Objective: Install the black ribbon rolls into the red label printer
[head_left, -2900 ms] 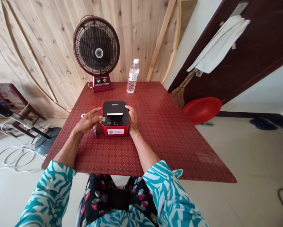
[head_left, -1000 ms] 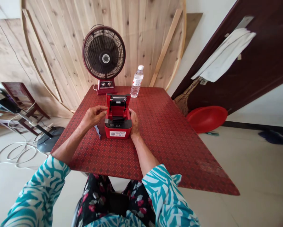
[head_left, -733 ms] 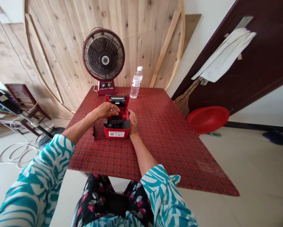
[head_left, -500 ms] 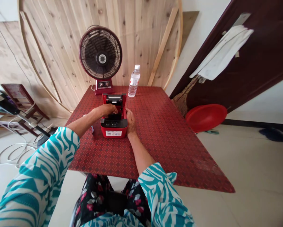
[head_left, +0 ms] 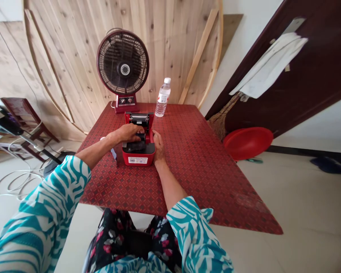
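A red and black label printer (head_left: 138,160) stands on the table with its lid raised, a roller (head_left: 140,118) showing inside the lid. My left hand (head_left: 130,132) reaches over from the left, its fingers closed on a black roll (head_left: 141,137) at the printer's opening. Dark shiny film seems to stretch from the roll over the front panel. My right hand (head_left: 158,146) grips the printer's right side, with some fingertips hidden. Just left of the printer lies a small pale strip (head_left: 113,153), partly behind my forearm.
A dark red table fan (head_left: 124,69) stands behind the printer, and a clear water bottle (head_left: 162,98) is to its right. The patterned table (head_left: 204,170) narrows to a corner at the right. A red basin (head_left: 248,143) and a broom (head_left: 220,121) are beyond the table.
My left hand has come up a little from inside the printer, bringing the black roll into sight. My right hand stays on the printer's side. The view has shifted slightly.
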Available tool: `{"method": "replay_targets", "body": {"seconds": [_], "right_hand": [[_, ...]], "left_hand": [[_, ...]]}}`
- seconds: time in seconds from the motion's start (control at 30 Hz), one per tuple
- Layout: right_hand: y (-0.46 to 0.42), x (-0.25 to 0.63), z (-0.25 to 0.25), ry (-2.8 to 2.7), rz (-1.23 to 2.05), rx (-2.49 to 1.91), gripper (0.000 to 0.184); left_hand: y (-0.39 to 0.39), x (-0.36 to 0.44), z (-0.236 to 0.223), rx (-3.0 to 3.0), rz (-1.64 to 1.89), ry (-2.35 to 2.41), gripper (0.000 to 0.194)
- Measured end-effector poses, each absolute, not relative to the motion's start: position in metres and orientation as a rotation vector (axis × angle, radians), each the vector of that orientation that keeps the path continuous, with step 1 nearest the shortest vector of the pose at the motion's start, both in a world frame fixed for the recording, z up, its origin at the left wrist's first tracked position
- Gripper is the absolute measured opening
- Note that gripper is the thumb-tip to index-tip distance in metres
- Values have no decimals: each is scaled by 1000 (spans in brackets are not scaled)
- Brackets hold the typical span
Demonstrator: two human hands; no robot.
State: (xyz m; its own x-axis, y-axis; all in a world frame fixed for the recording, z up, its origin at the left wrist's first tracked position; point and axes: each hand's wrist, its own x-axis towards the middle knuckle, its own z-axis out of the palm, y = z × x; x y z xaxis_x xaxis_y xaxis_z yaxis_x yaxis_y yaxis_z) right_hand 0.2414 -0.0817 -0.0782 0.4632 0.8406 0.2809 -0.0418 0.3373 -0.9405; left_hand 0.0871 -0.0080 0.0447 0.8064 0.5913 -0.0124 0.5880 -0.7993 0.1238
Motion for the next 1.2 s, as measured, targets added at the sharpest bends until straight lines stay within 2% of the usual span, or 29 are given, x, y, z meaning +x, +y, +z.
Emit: {"method": "replay_targets", "body": {"seconds": [0.3,0.43,0.53,0.7,0.8,0.97,1.13,1.2], "right_hand": [[-85,240,-71,-968,690,-1134,52],[-86,240,-71,-980,684,-1156,51],[-87,240,-70,-984,677,-1171,52],[-88,240,-67,-974,690,-1197,51],[-88,240,-67,-955,687,-1197,52],[-87,239,-68,-941,709,-1194,49],[-87,239,-69,-948,701,-1209,49],[-86,240,-71,-979,686,-1223,49]], "left_hand": [[-35,58,42,2708,600,701,48],[-34,32,42,2405,1069,974,55],[-24,8,36,2137,1212,1270,45],[-9,-16,16,1948,903,1637,41],[-3,-14,7,2088,733,1743,50],[8,1,10,2281,365,1862,42],[11,16,21,2278,20,1956,75],[12,18,25,2265,-17,1991,81]]}}
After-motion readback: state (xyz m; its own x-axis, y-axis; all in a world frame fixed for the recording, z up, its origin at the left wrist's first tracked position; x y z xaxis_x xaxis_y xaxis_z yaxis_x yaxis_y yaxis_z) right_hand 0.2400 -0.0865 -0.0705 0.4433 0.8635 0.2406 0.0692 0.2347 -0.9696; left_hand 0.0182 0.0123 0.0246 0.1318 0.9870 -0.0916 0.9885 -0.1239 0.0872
